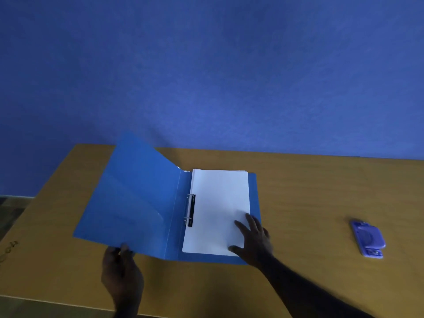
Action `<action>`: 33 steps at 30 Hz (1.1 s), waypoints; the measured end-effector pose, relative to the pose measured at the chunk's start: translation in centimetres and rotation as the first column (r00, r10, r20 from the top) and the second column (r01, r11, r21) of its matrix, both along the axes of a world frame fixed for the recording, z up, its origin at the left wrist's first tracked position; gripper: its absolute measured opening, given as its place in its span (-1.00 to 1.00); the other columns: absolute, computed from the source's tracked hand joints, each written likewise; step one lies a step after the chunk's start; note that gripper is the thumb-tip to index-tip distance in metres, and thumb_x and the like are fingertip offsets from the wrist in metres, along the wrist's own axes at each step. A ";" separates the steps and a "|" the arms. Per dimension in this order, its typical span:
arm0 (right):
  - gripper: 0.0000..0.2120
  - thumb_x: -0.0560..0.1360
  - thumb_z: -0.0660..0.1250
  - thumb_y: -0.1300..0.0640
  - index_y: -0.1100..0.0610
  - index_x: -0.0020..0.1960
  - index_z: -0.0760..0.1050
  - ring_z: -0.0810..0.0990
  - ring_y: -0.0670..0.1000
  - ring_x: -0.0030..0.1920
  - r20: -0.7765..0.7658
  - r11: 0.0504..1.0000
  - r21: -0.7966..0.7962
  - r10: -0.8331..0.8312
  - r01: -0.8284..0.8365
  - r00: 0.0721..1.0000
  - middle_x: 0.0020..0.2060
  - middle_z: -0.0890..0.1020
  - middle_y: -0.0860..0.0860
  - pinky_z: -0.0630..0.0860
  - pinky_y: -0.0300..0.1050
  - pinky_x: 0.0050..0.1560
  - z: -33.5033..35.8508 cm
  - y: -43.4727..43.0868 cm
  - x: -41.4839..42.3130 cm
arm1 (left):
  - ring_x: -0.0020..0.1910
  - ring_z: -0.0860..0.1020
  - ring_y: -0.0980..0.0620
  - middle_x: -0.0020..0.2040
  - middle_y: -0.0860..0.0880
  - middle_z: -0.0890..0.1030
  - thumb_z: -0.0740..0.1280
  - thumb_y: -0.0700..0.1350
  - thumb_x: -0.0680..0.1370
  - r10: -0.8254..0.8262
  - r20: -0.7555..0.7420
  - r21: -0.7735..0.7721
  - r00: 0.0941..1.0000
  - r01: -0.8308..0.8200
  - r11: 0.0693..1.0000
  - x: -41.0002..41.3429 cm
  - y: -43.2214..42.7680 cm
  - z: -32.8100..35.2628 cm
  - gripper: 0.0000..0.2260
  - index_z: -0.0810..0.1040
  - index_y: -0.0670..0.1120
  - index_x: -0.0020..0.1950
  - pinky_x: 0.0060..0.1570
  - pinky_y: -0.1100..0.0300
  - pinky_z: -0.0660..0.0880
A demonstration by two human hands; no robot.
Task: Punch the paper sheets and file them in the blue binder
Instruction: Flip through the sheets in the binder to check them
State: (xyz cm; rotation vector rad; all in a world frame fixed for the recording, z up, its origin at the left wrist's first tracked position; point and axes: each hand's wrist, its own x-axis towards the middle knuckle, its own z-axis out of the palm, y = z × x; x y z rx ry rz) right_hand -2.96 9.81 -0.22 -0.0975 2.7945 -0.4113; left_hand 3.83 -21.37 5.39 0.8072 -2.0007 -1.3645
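The blue binder (137,203) lies open on the wooden table (309,196), its front cover raised at a slant on the left. A stack of white paper sheets (218,207) sits on its right half, threaded on the two metal rings under a black clamp bar (191,210). My left hand (121,267) pinches the near edge of the raised cover. My right hand (252,239) lies flat with spread fingers on the lower right corner of the sheets.
A purple hole punch (368,238) sits on the table at the right, well away from the binder. A blue wall (206,65) rises behind the table. A small yellowish object (9,247) lies at the left edge.
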 end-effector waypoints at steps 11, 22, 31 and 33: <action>-0.38 0.52 0.35 -0.08 0.05 0.51 0.27 0.20 0.02 0.53 0.133 0.947 -0.304 -0.061 0.100 0.989 0.56 0.20 0.00 0.22 -0.01 0.51 2.0 2.1 -0.6 | 0.46 0.28 0.16 0.48 0.08 0.34 0.14 0.15 0.58 -0.684 0.330 -0.385 0.650 0.755 0.531 0.0 6.3 -0.4 -0.51 0.32 0.01 0.48 0.36 0.22 0.34; -0.72 0.62 0.23 0.02 0.10 0.28 0.49 0.67 0.08 0.03 0.435 0.320 -0.768 -0.374 0.554 0.819 0.11 0.66 0.11 0.60 -0.04 -0.07 3.4 4.9 0.9 | 0.56 -0.11 -0.01 0.59 -0.01 -0.01 0.05 0.35 0.51 -0.512 0.713 -0.442 0.478 0.874 0.201 -2.1 10.8 -4.4 -0.33 0.19 0.02 0.53 0.51 -0.14 -0.05; -0.40 0.53 0.28 -0.08 -0.02 0.52 0.23 0.04 -0.04 0.57 0.059 0.993 -0.108 0.051 -0.045 0.997 0.59 0.00 -0.05 0.28 -0.09 0.46 1.4 4.9 4.1 | 0.53 -0.27 -0.08 0.59 -0.02 -0.11 0.09 0.17 0.60 -0.417 0.816 -0.397 0.400 0.913 0.098 -2.7 11.6 -5.3 -0.44 0.08 0.06 0.57 0.46 -0.09 -0.33; -0.39 0.51 0.29 -0.05 -0.04 0.52 0.22 0.01 -0.03 0.58 0.065 0.996 -0.066 0.064 -0.060 0.996 0.59 -0.03 -0.06 0.34 -0.04 0.43 1.7 4.7 4.5 | 0.55 -0.24 -0.07 0.60 -0.01 -0.09 0.11 0.12 0.61 -0.404 0.825 -0.392 0.396 0.915 0.097 -2.8 11.6 -4.9 -0.47 0.09 0.06 0.56 0.46 -0.08 -0.32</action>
